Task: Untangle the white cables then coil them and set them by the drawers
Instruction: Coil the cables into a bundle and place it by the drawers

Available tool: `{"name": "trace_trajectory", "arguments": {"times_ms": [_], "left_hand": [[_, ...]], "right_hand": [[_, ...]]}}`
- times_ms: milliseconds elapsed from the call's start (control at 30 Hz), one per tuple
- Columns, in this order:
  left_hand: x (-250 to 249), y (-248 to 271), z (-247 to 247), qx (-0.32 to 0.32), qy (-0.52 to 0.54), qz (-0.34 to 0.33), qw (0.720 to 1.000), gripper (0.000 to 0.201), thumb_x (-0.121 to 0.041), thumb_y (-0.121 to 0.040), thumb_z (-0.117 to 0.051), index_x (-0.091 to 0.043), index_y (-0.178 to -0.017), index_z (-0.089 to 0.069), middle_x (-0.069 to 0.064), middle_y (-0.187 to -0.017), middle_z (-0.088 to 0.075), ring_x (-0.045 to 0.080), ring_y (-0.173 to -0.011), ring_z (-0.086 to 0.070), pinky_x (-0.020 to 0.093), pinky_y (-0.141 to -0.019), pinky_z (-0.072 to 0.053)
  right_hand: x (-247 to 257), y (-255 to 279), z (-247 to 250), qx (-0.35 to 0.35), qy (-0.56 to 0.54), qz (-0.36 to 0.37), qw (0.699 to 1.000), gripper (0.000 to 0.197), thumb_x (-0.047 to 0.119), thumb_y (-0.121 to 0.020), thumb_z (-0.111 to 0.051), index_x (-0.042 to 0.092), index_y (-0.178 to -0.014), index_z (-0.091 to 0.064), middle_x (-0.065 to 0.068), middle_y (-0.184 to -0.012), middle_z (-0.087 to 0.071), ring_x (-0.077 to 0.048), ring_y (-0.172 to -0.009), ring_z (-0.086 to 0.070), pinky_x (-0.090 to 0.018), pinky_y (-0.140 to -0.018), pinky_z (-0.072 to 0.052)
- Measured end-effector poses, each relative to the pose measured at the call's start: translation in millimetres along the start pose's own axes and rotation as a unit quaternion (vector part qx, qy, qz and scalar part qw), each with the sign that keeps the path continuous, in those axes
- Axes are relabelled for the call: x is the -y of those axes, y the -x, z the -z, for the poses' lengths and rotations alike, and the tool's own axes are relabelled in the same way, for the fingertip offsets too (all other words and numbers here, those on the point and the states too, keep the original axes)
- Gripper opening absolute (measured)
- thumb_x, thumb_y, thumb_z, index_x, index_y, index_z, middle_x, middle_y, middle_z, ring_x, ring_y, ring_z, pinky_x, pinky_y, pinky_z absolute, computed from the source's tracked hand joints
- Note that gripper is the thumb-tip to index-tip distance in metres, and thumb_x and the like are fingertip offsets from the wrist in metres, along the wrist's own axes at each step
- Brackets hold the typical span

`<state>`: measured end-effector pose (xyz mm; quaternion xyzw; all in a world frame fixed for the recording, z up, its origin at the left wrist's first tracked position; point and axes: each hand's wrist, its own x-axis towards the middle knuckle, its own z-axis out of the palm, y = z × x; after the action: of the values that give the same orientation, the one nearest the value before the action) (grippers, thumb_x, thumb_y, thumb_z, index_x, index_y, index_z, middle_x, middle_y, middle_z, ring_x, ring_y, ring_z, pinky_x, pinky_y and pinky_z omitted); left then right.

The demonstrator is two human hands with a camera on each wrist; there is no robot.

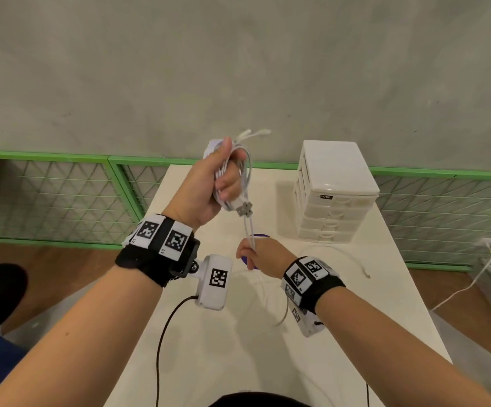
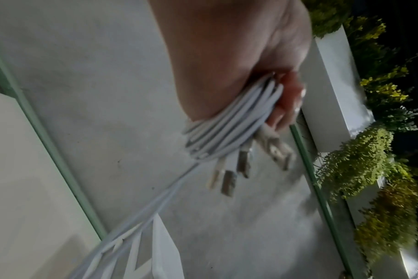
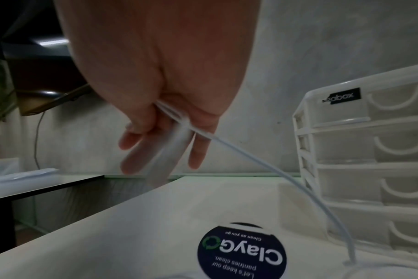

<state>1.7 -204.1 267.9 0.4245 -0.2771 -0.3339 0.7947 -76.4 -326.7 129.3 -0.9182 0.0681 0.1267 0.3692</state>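
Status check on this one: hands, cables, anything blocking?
Left hand grips coiled white cables, raised. Right hand pinches trailing strands below. Drawers on table, spot beside them open; loose cable lies near.

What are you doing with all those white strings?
A person is winding white charging cables into a bundle. The left hand grips the coiled white cables up in the air, with plug ends poking out. The right hand, lower down, pinches the loose strands that run down from the coil. More cable lies on the white table. The white plastic drawer unit stands nearby, with no coil set beside it yet.
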Motion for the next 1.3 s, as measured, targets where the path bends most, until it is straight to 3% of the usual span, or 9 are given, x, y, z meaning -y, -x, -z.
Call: {"name": "trace_trajectory", "arguments": {"times_ms": [133, 233, 367, 467, 633, 767, 900, 1000, 1300], "left_hand": [[3.8, -7.2, 3.2, -0.161, 0.028, -0.068, 0.984, 0.027, -0.033, -0.1, -0.041, -0.013, -0.084, -0.048, -0.005, -0.049, -0.037, 0.01, -0.042, -0.039, 0.02, -0.043, -0.036], [5.1, -12.0, 16.8, -0.234, 0.001, -0.097, 0.967, 0.019, -0.019, -0.1, -0.043, -0.016, -0.082, -0.047, -0.003, -0.054, -0.047, 0.014, -0.051, -0.046, 0.023, -0.049, -0.04], [23.2, -10.2, 46.7, -0.244, -0.354, -0.149, 0.891, 0.016, -0.01, -0.096, -0.048, -0.009, -0.081, -0.05, 0.0, -0.066, -0.055, 0.01, -0.059, -0.051, 0.034, -0.062, -0.047], [44.9, -2.5, 61.1, -0.156, -0.564, -0.021, 0.811, 0.027, -0.024, -0.097, -0.052, -0.005, -0.078, -0.057, 0.005, -0.064, -0.053, 0.011, -0.052, -0.048, 0.034, -0.058, -0.043], [47.0, 14.2, 50.2, -0.036, -0.469, 0.155, 0.869, 0.054, -0.054, -0.095, -0.039, -0.008, -0.072, -0.051, -0.002, -0.041, -0.041, 0.015, -0.035, -0.034, 0.021, -0.039, -0.032], [37.7, 20.6, 39.7, 0.035, -0.436, 0.215, 0.873, 0.04, -0.041, -0.093, -0.054, -0.008, -0.072, -0.05, 0.0, -0.044, -0.036, 0.014, -0.036, -0.027, 0.019, -0.036, -0.023], [29.3, 22.9, 34.9, 0.071, -0.313, 0.197, 0.927, 0.037, -0.031, -0.097, -0.049, -0.008, -0.068, -0.049, 0.0, -0.039, -0.032, 0.012, -0.031, -0.023, 0.017, -0.038, -0.024], [23.8, 20.9, 31.1, 0.098, -0.196, 0.154, 0.963, 0.042, -0.039, -0.093, -0.041, -0.01, -0.065, -0.052, -0.002, -0.038, -0.031, 0.011, -0.028, -0.024, 0.015, -0.036, -0.028], [10.7, -6.1, 20.9, -0.171, -0.048, -0.071, 0.982, 0.036, -0.042, -0.099, -0.039, -0.016, -0.075, -0.046, -0.006, -0.048, -0.037, 0.011, -0.041, -0.04, 0.023, -0.047, -0.033]], "right_hand": [[2.8, 8.2, -11.0, 0.021, 0.024, 0.01, 0.999, 0.024, 0.029, -0.099, -0.041, 0.017, -0.101, -0.062, -0.002, -0.09, -0.064, -0.019, -0.079, -0.059, -0.028, -0.074, -0.044], [3.0, 17.6, -17.2, -0.004, 0.07, 0.046, 0.996, 0.025, 0.042, -0.095, -0.046, 0.02, -0.097, -0.058, 0.004, -0.073, -0.055, -0.015, -0.073, -0.053, -0.028, -0.065, -0.04], [14.7, 25.9, -8.4, -0.122, 0.013, 0.147, 0.981, 0.019, 0.036, -0.094, -0.049, 0.024, -0.08, -0.05, 0.004, -0.06, -0.049, -0.018, -0.061, -0.05, -0.035, -0.062, -0.042], [28.1, 21.3, 12.9, -0.192, -0.081, 0.193, 0.959, 0.018, 0.029, -0.094, -0.051, 0.022, -0.083, -0.062, 0.009, -0.054, -0.047, -0.007, -0.053, -0.044, -0.032, -0.059, -0.041], [31.8, 11.4, 44.7, -0.268, -0.123, 0.187, 0.937, 0.006, 0.027, -0.088, -0.063, 0.022, -0.086, -0.061, 0.007, -0.06, -0.056, -0.009, -0.057, -0.051, -0.031, -0.061, -0.043], [23.0, 6.2, 56.7, -0.26, -0.158, 0.175, 0.936, 0.015, 0.019, -0.09, -0.059, 0.029, -0.079, -0.056, -0.001, -0.063, -0.051, -0.01, -0.057, -0.044, -0.027, -0.058, -0.039], [9.8, -1.1, 43.3, -0.223, -0.168, 0.135, 0.951, 0.026, 0.015, -0.099, -0.042, 0.027, -0.08, -0.055, 0.003, -0.07, -0.053, -0.011, -0.061, -0.044, -0.016, -0.056, -0.04], [-0.7, -3.8, 23.3, -0.214, -0.187, 0.107, 0.953, 0.028, 0.025, -0.101, -0.037, 0.029, -0.08, -0.055, -0.006, -0.076, -0.056, -0.014, -0.071, -0.049, -0.034, -0.073, -0.045], [-4.4, 12.1, -11.9, -0.101, -0.124, 0.079, 0.984, 0.023, 0.027, -0.102, -0.03, 0.017, -0.102, -0.05, -0.027, -0.096, -0.057, -0.019, -0.073, -0.046, -0.034, -0.07, -0.042]]}}
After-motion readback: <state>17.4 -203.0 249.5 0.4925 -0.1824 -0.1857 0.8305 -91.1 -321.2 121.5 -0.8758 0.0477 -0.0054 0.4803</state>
